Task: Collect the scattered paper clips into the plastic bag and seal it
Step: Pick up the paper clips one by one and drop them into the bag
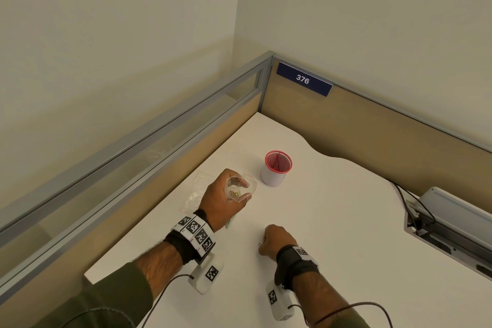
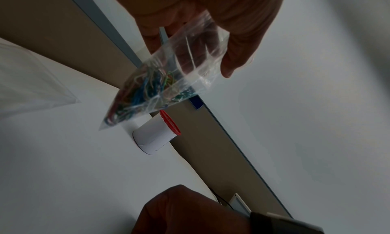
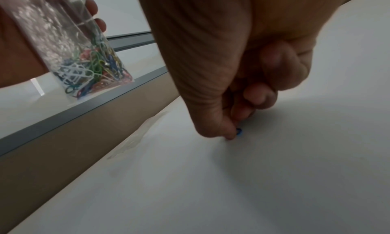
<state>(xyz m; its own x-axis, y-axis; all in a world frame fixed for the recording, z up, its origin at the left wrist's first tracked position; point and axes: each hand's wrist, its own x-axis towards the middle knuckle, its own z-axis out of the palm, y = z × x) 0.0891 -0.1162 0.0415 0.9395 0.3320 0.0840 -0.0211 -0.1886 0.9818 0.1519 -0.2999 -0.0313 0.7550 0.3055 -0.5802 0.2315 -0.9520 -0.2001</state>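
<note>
My left hand (image 1: 226, 200) holds a clear plastic bag (image 1: 241, 188) above the white table, its mouth open upward. Many coloured paper clips (image 2: 139, 90) fill the bag's lower end (image 3: 88, 70). My left fingers (image 2: 236, 54) curl round the bag's upper part. Nearer to me, my right hand (image 1: 271, 241) is down at the table surface. Its thumb and fingertips (image 3: 230, 134) pinch a blue paper clip (image 3: 239, 131), seen as a small dark loop (image 1: 260, 244) in the head view.
A white cup with a red rim (image 1: 275, 168) stands just beyond the bag. Another clear plastic bag (image 1: 195, 194) lies flat left of my left hand. Partition walls (image 1: 159, 146) bound the table's left and far sides. A cable box (image 1: 450, 224) sits at right.
</note>
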